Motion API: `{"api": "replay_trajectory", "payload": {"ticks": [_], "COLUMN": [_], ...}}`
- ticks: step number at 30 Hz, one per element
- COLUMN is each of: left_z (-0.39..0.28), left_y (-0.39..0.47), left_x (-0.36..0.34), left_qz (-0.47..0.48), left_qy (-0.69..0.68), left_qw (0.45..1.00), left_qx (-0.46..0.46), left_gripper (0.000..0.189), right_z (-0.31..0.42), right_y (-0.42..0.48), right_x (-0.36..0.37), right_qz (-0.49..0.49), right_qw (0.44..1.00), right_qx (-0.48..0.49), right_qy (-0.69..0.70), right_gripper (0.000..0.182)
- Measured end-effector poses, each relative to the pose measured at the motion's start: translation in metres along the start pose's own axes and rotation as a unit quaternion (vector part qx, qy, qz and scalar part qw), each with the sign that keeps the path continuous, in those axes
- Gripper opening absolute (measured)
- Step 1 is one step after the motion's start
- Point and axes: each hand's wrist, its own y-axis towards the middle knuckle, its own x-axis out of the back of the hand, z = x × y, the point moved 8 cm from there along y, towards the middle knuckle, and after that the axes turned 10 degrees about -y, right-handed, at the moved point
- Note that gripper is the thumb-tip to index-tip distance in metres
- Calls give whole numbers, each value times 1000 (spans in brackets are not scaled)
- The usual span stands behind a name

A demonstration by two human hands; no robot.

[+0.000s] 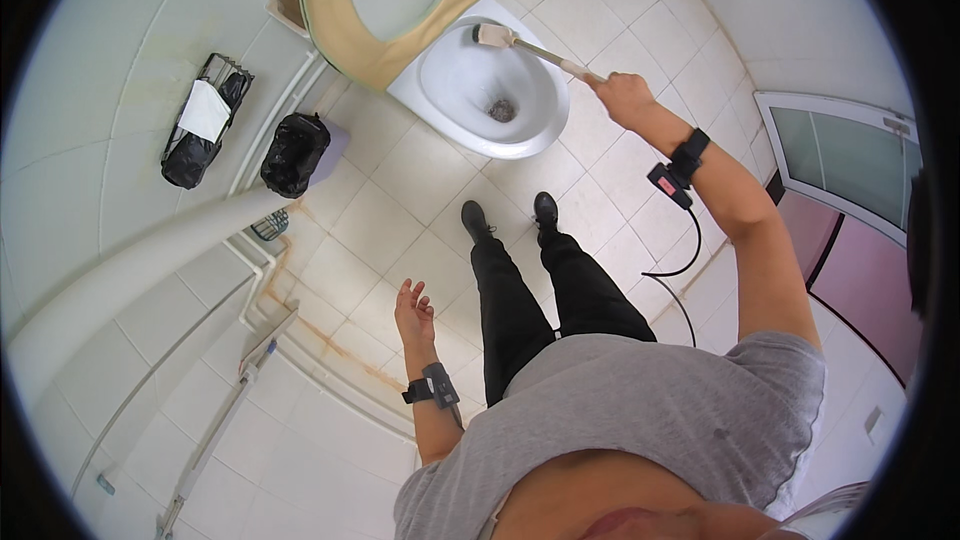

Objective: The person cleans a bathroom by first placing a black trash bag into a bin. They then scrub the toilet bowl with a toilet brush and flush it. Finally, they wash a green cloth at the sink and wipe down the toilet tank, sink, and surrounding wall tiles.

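Note:
A toilet brush [538, 52] with a pale head and long handle is gripped near its end by my right hand [624, 99]. Its head lies over the far inner side of the white toilet bowl [551, 127]; I cannot tell whether the bristles touch the porcelain. Dark matter [500, 110] shows at the bottom of the bowl. Behind it, the raised seat wears a yellowish cover [330, 15]. My left hand [415, 313] hangs at my side above the floor, fingers slightly curled and apart, holding nothing.
A bin lined with a black bag [294, 157] stands left of the toilet. On the wall, a wire rack [225, 71] holds black bags and white paper. A thick white pipe [135, 262] and a long pole [217, 435] are at left. A glazed door [840, 157] is at right.

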Motion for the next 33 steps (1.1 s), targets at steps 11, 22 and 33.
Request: {"api": "replay_trajectory", "payload": {"ticks": [11,22,33], "left_z": [12,17,-2], "left_y": [-5,-14,-4], "left_x": [-5,-24,-43], "left_qz": [-11,-4,6], "left_qy": [-4,29,29], "left_qw": [1000,1000,1000], "left_qx": [-3,-3,0], "left_gripper": [31,31,33], "right_z": [-43,-29,-28], "right_y": [-106,-45,-61], "right_x": [-73,-51,-77], "right_qz": [-37,-15,-25], "right_qw": [927,897,888], "right_qx": [-49,-75,-99], "right_qy": [369,435,448], "right_gripper": [52,50,51]}}
